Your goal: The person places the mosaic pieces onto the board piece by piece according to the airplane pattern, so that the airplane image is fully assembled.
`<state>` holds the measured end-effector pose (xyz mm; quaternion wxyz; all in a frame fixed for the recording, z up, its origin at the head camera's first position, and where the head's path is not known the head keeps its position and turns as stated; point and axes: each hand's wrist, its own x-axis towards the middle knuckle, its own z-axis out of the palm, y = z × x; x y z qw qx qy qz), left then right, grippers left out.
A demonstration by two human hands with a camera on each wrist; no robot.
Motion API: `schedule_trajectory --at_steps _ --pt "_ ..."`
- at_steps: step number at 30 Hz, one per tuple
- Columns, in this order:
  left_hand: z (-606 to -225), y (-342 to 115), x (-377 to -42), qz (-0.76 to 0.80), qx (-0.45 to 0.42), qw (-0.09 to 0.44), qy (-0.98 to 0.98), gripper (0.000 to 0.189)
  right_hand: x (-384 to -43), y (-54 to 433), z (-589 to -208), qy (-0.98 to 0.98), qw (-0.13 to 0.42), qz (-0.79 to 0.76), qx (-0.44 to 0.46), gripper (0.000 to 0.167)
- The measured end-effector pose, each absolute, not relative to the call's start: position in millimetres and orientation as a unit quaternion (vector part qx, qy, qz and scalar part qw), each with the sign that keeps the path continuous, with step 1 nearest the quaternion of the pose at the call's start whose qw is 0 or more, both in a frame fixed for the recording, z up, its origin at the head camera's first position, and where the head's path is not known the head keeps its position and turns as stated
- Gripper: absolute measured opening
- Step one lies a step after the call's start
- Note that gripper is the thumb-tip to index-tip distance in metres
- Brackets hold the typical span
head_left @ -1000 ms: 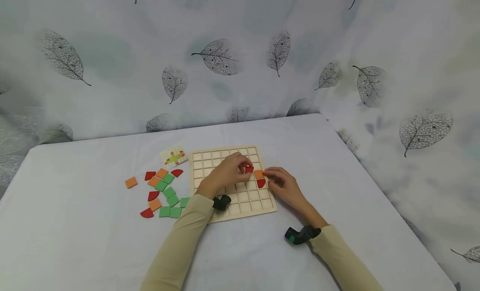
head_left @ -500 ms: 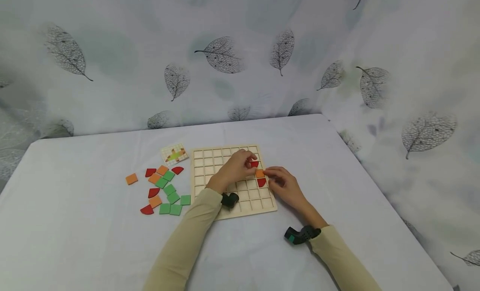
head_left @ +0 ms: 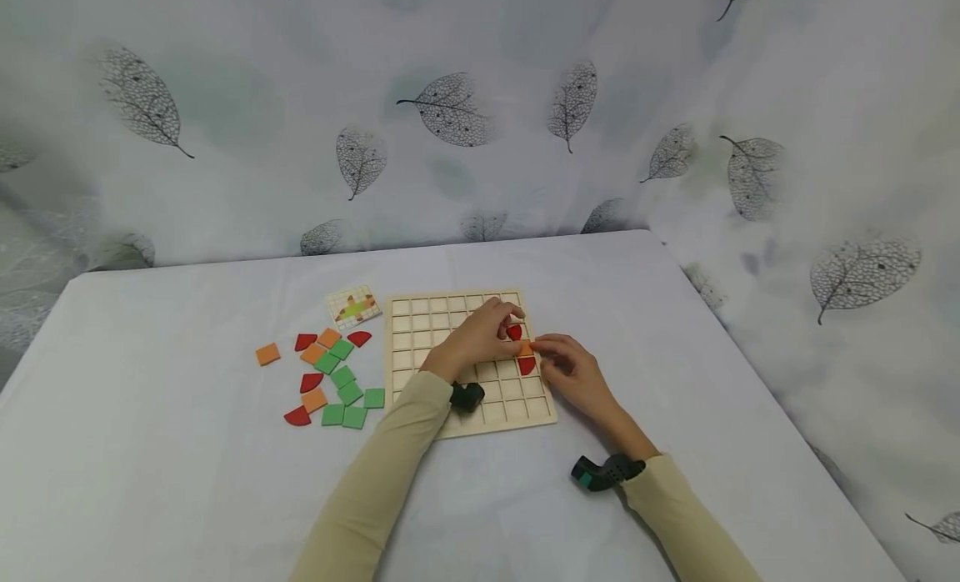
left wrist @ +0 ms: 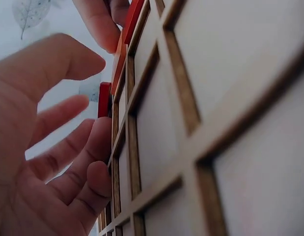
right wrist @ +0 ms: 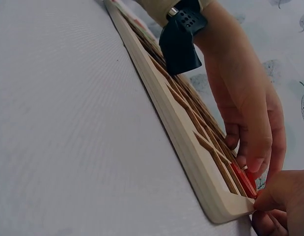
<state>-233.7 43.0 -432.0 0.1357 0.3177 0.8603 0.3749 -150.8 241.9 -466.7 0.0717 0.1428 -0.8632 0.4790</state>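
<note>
My left hand (head_left: 474,342) reaches over the wooden grid board (head_left: 420,303), thumb and fingers spread around a red quarter-round tile (head_left: 514,332) near the right edge. In the left wrist view, a fingertip is right at that red tile (left wrist: 104,100), while the thumb stands apart from it. Just below lies an orange square tile (head_left: 527,348), then a second red quarter-round tile (head_left: 527,366). My right hand (head_left: 579,378) is at the board's right edge, its fingertip touching the orange tile, which shows partly behind it in the left wrist view (left wrist: 119,64).
Left of the board lie several green square tiles (head_left: 354,417), orange square tiles (head_left: 267,354) and red quarter-round tiles (head_left: 297,416). A small pattern card (head_left: 353,307) rests by the board's upper left corner. White cloth (head_left: 172,449) covers the table.
My left hand has moved right and slightly up, and the red tile it held now sits above the orange tile, the fingers loosened. My right hand has stayed at the edge.
</note>
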Motion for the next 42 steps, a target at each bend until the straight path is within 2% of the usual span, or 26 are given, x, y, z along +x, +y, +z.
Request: schedule_trajectory --at_steps 7,16,36,42 --pt "-429.8 41.7 -232.5 0.359 0.330 0.154 0.859 0.031 -150.6 242.5 -466.7 -0.867 0.065 0.475 0.136 0.031" --pt "-429.2 44.9 -233.7 0.361 0.334 0.130 0.861 0.026 -150.5 243.2 -466.3 -0.867 0.063 0.475 0.137 0.031" --pt "-426.5 52.1 -232.2 0.374 0.291 0.121 0.872 0.021 -151.1 242.9 -465.4 -0.867 0.064 0.476 0.133 0.031" --pt "-429.2 52.9 -233.3 0.366 0.286 0.112 0.879 0.019 -142.6 234.0 -446.9 -0.869 0.064 0.472 0.132 0.030"
